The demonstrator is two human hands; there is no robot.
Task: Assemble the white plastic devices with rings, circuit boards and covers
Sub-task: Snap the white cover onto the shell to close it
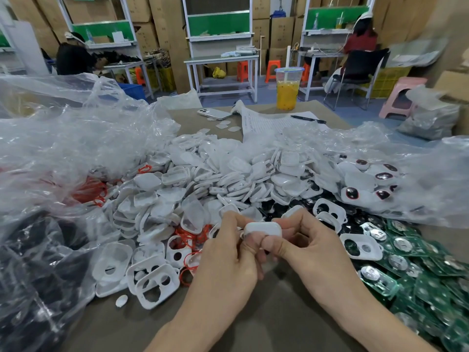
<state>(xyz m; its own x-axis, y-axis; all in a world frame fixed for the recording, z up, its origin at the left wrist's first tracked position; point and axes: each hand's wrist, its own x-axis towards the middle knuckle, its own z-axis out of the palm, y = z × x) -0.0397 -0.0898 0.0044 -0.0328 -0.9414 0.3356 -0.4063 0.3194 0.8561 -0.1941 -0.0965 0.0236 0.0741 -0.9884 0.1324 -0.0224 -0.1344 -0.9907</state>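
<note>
No text is reading clearly: the print on the paper sheet (274,123) beside the drink cup (288,90) is showing only as blurred lines.

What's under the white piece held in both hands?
Both thumbs sit under the white piece; the left hand and right hand pinch it above the brown table. Its underside and anything inside are hidden.

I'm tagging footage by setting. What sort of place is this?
Most likely a small assembly workshop or factory floor: a table heaped with white plastic shells and green circuit boards, cardboard cartons stacked along the walls, and framed workbenches behind.
</note>
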